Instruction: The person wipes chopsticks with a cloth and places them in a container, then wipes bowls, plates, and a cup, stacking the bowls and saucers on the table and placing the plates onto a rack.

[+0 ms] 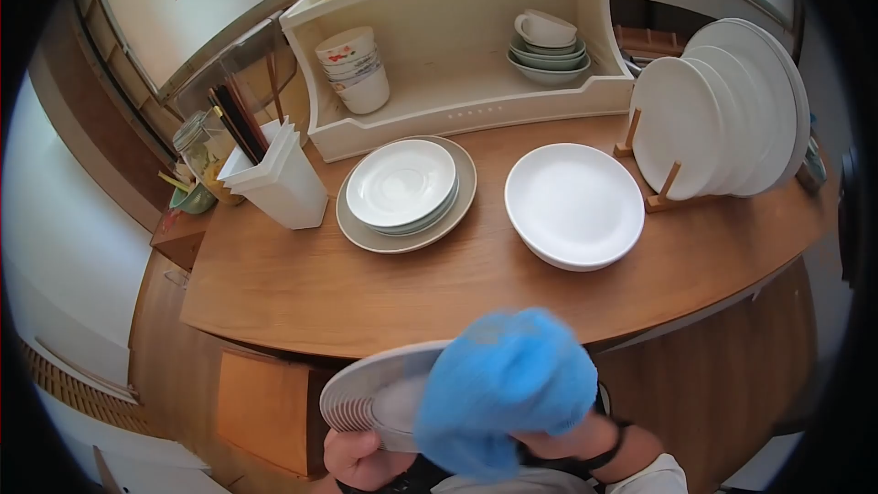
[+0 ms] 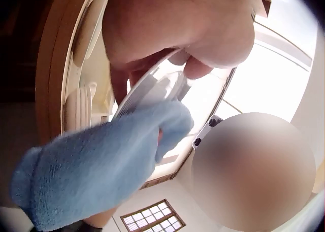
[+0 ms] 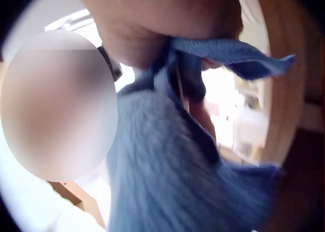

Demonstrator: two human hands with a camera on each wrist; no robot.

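Low in front of the body, beyond the table's near edge, my left hand (image 1: 357, 459) grips a white plate (image 1: 370, 389) by its rim, thumb on the upper face. The plate is tilted. My right hand (image 1: 569, 441) holds a fluffy blue cloth (image 1: 512, 375) against the plate's right part, and the cloth hides most of that hand's fingers. In the left wrist view, the plate (image 2: 157, 87) is seen edge-on between thumb and fingers, with the cloth (image 2: 101, 161) lying along it. The right wrist view shows the cloth (image 3: 167, 156) bunched under the right hand (image 3: 172, 18), folded around the plate's edge.
On the wooden table (image 1: 293, 302) stand a stack of plates (image 1: 402, 181), white bowl-like dishes (image 1: 574, 201) and a wooden rack with upright plates (image 1: 681, 128). A white utensil holder (image 1: 283, 178) stands left. Behind, a cream shelf (image 1: 448, 46) holds cups (image 1: 352, 69) and bowls (image 1: 549, 59).
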